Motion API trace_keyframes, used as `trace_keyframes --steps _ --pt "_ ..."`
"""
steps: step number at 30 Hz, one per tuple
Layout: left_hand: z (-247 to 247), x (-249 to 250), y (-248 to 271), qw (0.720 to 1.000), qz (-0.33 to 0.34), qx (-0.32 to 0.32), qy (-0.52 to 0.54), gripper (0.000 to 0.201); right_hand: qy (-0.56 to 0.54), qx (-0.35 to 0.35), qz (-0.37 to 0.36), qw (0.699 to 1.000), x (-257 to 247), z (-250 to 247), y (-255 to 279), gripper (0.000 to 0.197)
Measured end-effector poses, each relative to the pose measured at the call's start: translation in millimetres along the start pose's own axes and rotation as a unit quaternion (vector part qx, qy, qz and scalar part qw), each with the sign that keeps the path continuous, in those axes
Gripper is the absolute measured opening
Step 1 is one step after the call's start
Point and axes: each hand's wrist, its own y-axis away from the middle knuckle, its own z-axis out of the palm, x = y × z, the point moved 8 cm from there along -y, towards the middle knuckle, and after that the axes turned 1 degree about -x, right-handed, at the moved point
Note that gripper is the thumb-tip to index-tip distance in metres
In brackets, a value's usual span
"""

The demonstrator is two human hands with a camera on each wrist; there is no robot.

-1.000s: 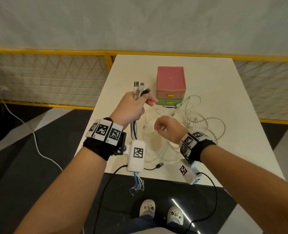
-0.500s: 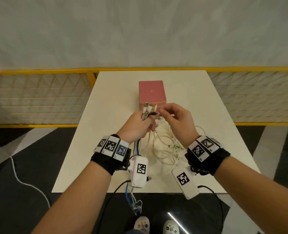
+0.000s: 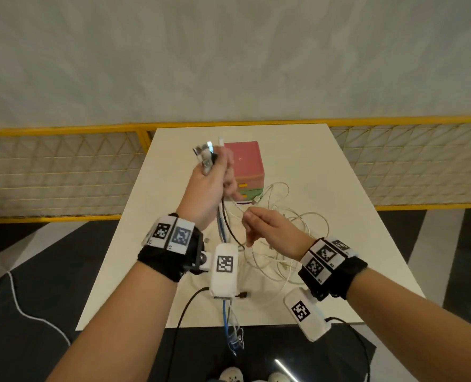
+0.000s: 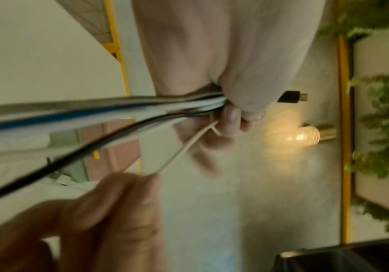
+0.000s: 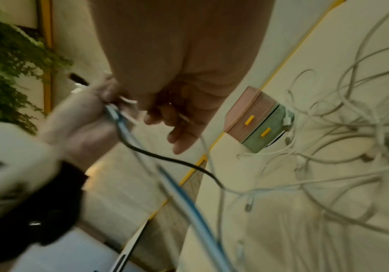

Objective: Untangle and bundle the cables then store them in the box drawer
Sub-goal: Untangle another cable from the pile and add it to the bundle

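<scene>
Several cables (image 3: 220,216) hang from the left hand (image 3: 206,188), fisted below their plugs; the right hand (image 3: 270,230) pinches one white cable (image 4: 184,147) from the worktop (image 3: 339,188) tangle. Limp, light, snag-prone: probably best gripped near connectors.

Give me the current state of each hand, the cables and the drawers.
left hand: raised, grips bunched cable ends.
right hand: pinches one white cable.
held bundle: hangs past the table edge.
loose white cables: tangled on the table.
drawer box: both drawers closed.
</scene>
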Motion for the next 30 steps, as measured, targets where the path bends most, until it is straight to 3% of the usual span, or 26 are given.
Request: trace_keyframes --steps 3,8,15,21,26,28,30 --pt "-9.6 27.8 -2.7 0.999 0.023 0.014 0.038 0.033 0.060 0.020 -0.002 0.998 10.2 -23.6 -7.3 0.029" --pt "-21.0 59.1 2.1 0.997 0.069 0.022 -0.016 0.017 0.171 0.039 0.021 0.984 27.5 -61.5 -21.1 0.035" --pt "-25.5 67.0 4.4 0.996 0.043 0.010 -0.074 0.059 0.234 0.105 0.034 0.966 13.6 -103.9 -17.9 0.033" --pt "26.0 40.7 8.3 0.961 -0.006 -0.097 -0.259 0.036 0.263 0.106 -0.064 0.957 -76.1 -97.8 -21.8 0.030" --pt "42.5 21.1 -1.3 0.949 -0.037 -0.122 -0.287 0.033 0.296 0.099 -0.117 0.943 -110.8 -99.4 -17.1 0.022" --pt "39.8 26.3 -6.1 0.948 -0.019 -0.112 -0.299 0.028 0.306 0.088 -0.112 0.941 -101.2 -107.0 -15.6 0.024" --pt "27.7 39.7 -12.1 0.954 0.016 -0.049 -0.296 0.028 0.310 0.091 -0.091 0.942 -83.7 -117.7 -12.5 0.027"
